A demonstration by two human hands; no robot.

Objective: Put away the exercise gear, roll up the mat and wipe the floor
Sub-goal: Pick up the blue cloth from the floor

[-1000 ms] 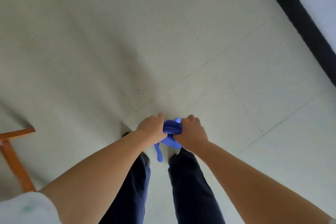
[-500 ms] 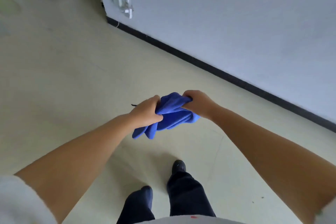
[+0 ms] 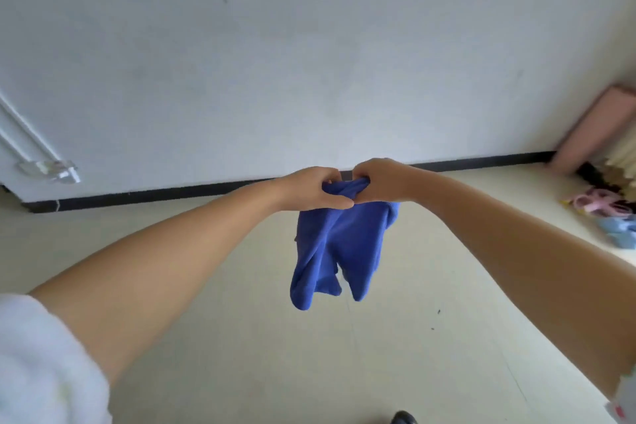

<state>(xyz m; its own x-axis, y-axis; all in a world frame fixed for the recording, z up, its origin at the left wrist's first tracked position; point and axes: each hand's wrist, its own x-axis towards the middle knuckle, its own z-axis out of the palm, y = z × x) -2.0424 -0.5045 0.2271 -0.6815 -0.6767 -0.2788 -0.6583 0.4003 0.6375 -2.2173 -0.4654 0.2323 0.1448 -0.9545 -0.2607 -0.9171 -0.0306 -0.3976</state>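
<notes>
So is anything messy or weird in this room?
A little. Small dark specks dot the floor. At far right, pink and blue things lie jumbled by the wall, too blurry to name. Both hands hold a blue cloth normally.

Soft even daylight, bright pale wall (image 3: 309, 45) and floor (image 3: 241, 354), faint shadows, no glare, motion blur at right edge, white sleeve (image 3: 41, 365) blurred, wide-angle bending at edges

Blurred and cut off

The pink roll (image 3: 592, 127) and slippers (image 3: 605, 213) (far right) are smeared; the shoe (image 3: 403, 418) is cropped below.
</notes>
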